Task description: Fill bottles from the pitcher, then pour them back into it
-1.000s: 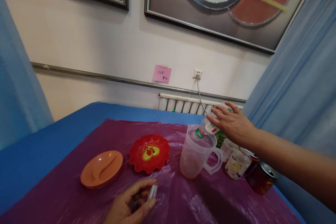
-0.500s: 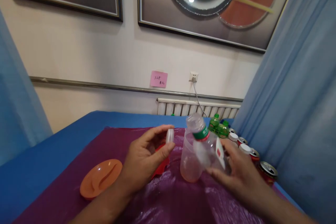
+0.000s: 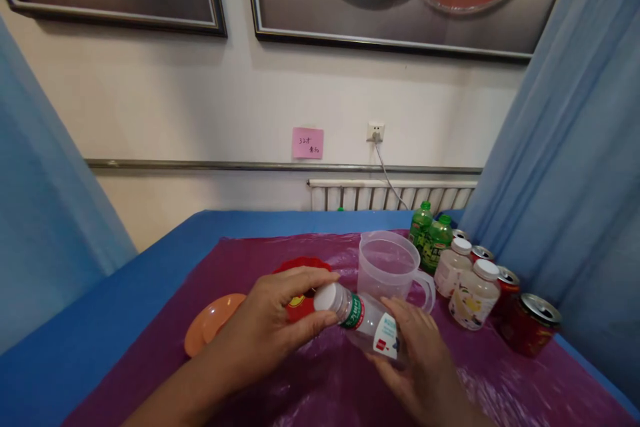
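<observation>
On the purple sheet (image 3: pixel 310 380) we see the clear jug (image 3: pixel 387 267) far right. Near it, our right hand (image 3: pixel 417 363) wraps the tilted bottle (image 3: pixel 373 327), and our left hand (image 3: pixel 273 323) pinches its white cap (image 3: pixel 326 295) with thumb and fingers.

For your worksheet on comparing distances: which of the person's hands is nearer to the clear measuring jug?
Right. The right hand holds the bottle just in front of the jug; the left hand, on the cap, is farther left.
</observation>
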The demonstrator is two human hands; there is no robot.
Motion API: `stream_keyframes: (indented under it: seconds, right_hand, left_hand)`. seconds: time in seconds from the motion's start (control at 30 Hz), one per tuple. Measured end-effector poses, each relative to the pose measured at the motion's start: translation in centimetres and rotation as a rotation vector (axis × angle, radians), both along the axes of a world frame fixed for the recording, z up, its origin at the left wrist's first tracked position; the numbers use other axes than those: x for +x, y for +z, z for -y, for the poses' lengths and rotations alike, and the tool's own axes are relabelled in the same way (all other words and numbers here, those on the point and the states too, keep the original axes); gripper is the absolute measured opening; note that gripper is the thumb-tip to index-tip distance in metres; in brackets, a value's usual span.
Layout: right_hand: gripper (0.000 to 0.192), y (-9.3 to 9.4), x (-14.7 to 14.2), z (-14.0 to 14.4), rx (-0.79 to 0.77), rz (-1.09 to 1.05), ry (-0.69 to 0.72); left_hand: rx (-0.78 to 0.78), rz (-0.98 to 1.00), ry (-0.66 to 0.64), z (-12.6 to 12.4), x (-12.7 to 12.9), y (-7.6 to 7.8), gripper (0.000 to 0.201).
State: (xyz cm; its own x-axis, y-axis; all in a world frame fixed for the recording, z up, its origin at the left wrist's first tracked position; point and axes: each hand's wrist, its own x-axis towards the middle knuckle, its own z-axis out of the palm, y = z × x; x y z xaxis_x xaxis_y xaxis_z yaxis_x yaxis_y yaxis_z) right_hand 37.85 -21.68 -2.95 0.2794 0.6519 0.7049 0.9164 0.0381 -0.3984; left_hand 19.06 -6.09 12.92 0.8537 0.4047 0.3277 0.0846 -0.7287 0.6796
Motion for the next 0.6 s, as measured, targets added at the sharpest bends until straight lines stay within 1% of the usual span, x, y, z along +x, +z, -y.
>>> stream_keyframes:
  seconds: [0.03, 0.1, 0.17, 0.23, 0.27, 0.3, 0.33, 0.4, 0.43, 0.47, 0.5, 0.53, 0.6]
  right_hand:
    - [0.065, 0.0, -0.2, 0.0, -0.021, -0.054, 0.033]
    - [0.060, 0.4, -0.6, 0.0, -0.108, -0.205, 0.146]
    - [0.057, 0.8, -1.1, -0.1, -0.199, -0.367, 0.261]
    - [0.057, 1.1, -1.6, -0.3, -0.232, -0.469, 0.306]
    - [0.058, 1.1, -1.8, -0.4, -0.230, -0.491, 0.301]
    - [0.059, 1.1, -1.9, -0.5, -0.222, -0.497, 0.289]
    - [0.060, 0.9, -2.0, -0.5, -0.213, -0.496, 0.277]
    - [0.062, 0.5, -2.1, -0.6, -0.196, -0.495, 0.271]
    - [0.063, 0.3, -2.2, -0.7, -0.183, -0.500, 0.267]
    - [0.062, 0.0, -2.2, -0.7, -0.175, -0.511, 0.265]
    - [0.062, -0.2, -2.2, -0.8, -0.173, -0.529, 0.265]
    - [0.062, -0.4, -2.3, -0.8, -0.175, -0.550, 0.274]
    - [0.061, -0.5, -2.5, -1.0, -0.200, -0.611, 0.337]
  left_hand:
    - [-0.018, -0.014, -0.029, -0.2, -0.1, -0.1, 0.030]
    - [-0.091, -0.034, -0.120, -0.6, -0.3, -0.3, 0.032]
    - [-0.225, -0.037, -0.223, -0.7, -0.3, -0.6, 0.035]
    - [-0.346, -0.014, -0.262, -0.4, -0.1, -1.0, 0.046]
    - [-0.366, 0.007, -0.237, -0.1, 0.0, -1.2, 0.055]
    - [-0.350, 0.035, -0.175, 0.3, 0.2, -1.5, 0.062]
    - [-0.306, 0.063, -0.085, 0.6, 0.4, -1.8, 0.065]
    - [-0.198, 0.094, 0.105, 1.1, 0.6, -2.3, 0.058]
    - [-0.164, 0.101, 0.177, 1.3, 0.6, -2.5, 0.052]
    - [-0.157, 0.108, 0.216, 1.3, 0.6, -2.6, 0.047]
    - [-0.183, 0.116, 0.214, 1.2, 0.5, -2.7, 0.044]
    - [-0.239, 0.123, 0.174, 1.1, 0.3, -2.7, 0.043]
    - [-0.407, 0.131, 0.017, 0.6, -0.1, -2.7, 0.045]
